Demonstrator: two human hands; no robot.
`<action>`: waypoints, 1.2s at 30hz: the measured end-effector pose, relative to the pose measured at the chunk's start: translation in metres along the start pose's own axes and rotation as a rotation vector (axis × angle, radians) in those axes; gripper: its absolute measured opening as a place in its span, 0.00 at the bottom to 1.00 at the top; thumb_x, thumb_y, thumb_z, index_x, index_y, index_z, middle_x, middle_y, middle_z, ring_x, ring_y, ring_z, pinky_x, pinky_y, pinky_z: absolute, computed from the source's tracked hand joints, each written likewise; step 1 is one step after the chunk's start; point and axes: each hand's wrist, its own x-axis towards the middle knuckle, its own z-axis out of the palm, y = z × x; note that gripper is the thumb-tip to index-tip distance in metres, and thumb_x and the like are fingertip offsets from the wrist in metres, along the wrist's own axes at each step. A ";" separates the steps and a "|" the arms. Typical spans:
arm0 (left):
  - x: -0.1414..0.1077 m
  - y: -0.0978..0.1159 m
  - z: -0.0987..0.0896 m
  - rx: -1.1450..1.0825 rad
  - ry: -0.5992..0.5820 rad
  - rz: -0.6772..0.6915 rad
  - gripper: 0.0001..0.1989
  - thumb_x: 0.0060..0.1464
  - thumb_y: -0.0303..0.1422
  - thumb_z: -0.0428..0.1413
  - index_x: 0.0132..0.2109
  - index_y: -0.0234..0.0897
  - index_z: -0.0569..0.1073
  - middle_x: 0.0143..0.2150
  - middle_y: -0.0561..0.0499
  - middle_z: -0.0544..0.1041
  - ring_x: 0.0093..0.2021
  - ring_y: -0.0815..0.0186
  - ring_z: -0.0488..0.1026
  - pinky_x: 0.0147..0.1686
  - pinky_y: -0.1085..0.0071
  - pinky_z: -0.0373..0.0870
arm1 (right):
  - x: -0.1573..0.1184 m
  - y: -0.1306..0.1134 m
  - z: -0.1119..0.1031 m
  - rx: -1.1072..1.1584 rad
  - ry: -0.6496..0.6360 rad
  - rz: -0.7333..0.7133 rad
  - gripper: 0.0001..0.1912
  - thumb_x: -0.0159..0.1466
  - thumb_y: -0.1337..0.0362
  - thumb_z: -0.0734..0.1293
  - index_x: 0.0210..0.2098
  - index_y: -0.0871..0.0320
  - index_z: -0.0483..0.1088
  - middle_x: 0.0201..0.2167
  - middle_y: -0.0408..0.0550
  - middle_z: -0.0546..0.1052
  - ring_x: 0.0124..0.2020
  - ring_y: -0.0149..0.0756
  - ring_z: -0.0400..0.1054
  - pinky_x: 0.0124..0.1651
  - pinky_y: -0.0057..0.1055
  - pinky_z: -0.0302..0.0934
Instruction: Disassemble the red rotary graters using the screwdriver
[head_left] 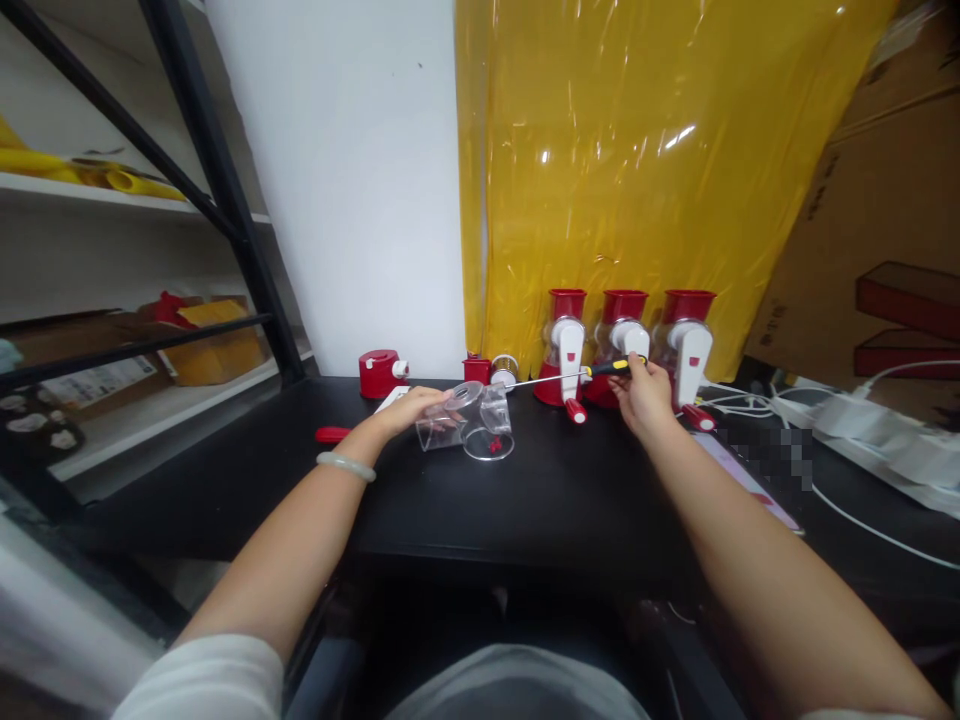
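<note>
My left hand (pixel 416 408) is closed on a clear plastic grater housing (pixel 469 425), which lies tilted just above or on the black table; I cannot tell which. In my right hand (pixel 646 395) is a screwdriver (pixel 619 367) with a black and yellow handle. Its long shaft points left, and the tip reaches the housing's right side. A red base (pixel 379 373) stands behind my left hand. Just beyond the housing are a small red hopper part (pixel 476 369) and a round metal-and-white drum (pixel 504 371).
Three red-and-white rotary graters (pixel 568 345) stand in a row at the back right. A red handle (pixel 332 434) lies at left. White cables and power strips (pixel 862 425) run along the right, near a flat pinkish device (pixel 742 480). A shelf rack (pixel 225 200) borders the left.
</note>
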 end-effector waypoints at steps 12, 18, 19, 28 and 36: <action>0.000 0.000 0.000 0.032 -0.003 0.012 0.35 0.48 0.60 0.63 0.46 0.30 0.81 0.44 0.35 0.84 0.41 0.53 0.82 0.42 0.59 0.76 | -0.001 -0.001 -0.001 -0.119 0.018 -0.013 0.09 0.65 0.59 0.59 0.45 0.49 0.58 0.37 0.42 0.75 0.38 0.35 0.76 0.32 0.30 0.70; -0.007 0.006 0.004 0.023 -0.005 0.010 0.33 0.48 0.59 0.64 0.44 0.31 0.82 0.44 0.37 0.85 0.43 0.52 0.82 0.41 0.62 0.76 | 0.015 0.018 -0.015 -0.415 0.129 -0.256 0.24 0.60 0.44 0.69 0.44 0.51 0.57 0.43 0.46 0.71 0.47 0.40 0.72 0.47 0.38 0.71; -0.007 0.007 0.004 0.022 -0.005 0.009 0.34 0.47 0.60 0.64 0.44 0.31 0.82 0.44 0.37 0.85 0.43 0.52 0.82 0.41 0.62 0.76 | 0.017 0.021 -0.017 -0.423 0.137 -0.266 0.26 0.59 0.42 0.70 0.44 0.51 0.57 0.43 0.46 0.70 0.47 0.40 0.72 0.48 0.38 0.71; -0.004 0.003 0.003 0.021 0.002 0.016 0.37 0.43 0.62 0.65 0.43 0.30 0.82 0.43 0.37 0.85 0.40 0.54 0.82 0.38 0.64 0.75 | 0.014 0.016 -0.009 -0.118 -0.001 -0.169 0.34 0.50 0.37 0.75 0.43 0.51 0.61 0.38 0.41 0.72 0.34 0.33 0.73 0.28 0.28 0.68; -0.007 0.005 0.003 0.023 -0.006 0.020 0.35 0.49 0.59 0.64 0.47 0.28 0.81 0.45 0.35 0.84 0.44 0.51 0.82 0.41 0.62 0.75 | 0.011 0.015 -0.009 -0.029 0.023 -0.211 0.35 0.47 0.44 0.79 0.48 0.52 0.68 0.38 0.43 0.76 0.33 0.32 0.73 0.27 0.26 0.66</action>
